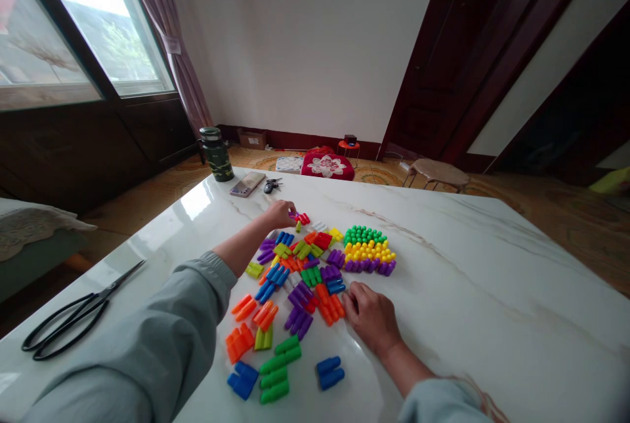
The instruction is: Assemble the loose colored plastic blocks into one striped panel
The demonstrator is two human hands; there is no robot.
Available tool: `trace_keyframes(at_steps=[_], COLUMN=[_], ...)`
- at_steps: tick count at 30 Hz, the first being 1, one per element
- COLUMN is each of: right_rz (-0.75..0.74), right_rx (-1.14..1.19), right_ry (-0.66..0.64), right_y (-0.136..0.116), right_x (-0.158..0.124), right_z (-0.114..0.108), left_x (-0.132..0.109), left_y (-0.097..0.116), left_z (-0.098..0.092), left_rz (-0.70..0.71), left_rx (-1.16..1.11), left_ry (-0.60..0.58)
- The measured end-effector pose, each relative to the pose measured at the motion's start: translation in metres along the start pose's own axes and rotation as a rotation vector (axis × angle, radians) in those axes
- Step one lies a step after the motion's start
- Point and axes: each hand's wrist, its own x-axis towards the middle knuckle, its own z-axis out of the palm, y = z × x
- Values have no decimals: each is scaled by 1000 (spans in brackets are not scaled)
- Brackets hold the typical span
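Colourful plastic building blocks lie in a loose pile [300,282] on the table. At its far edge, my left hand [281,213] pinches a purple block [294,214], with red blocks [302,219] just to the right. My fingers partly cover the purple piece. My right hand [371,315] rests on the tabletop, fingers curled, close beside some orange blocks [329,305]; nothing shows in it. Beyond it stand neat rows of green blocks [365,235], yellow blocks [369,252] and purple blocks [370,267]. Nearer me are green blocks [280,370] and a blue block [329,372].
Black-handled scissors [81,318] lie at the left of the white marble-patterned table [467,265]. Along the far left edge are a camouflage bottle [216,155], a phone [247,183] and keys [272,185]. A stool [438,172] stands beyond the table.
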Motion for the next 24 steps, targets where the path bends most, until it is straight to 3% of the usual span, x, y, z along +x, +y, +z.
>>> trace_keyframes(at_steps=[2, 4, 6, 11, 17, 24], right_rz=[1, 6, 8, 6, 2, 12], right_rx=[-1, -2, -2, 9, 22, 10], right_ry=[-2, 0, 4, 5, 7, 11], right_y=[0, 0, 0, 0, 0, 0], right_x=[0, 0, 0, 0, 1, 0], right_z=[0, 1, 0, 0, -1, -2], left_x=[-6, -9, -7, 13, 32, 33], left_y=[12, 21, 25, 11, -7, -5], left_z=[-15, -27, -32, -8, 24, 25], left_rz=[28, 82, 120, 51, 31, -5], left_rx=[-126, -407, -522, -129, 3, 6], left_ry=[-92, -347, -419, 5, 26, 113])
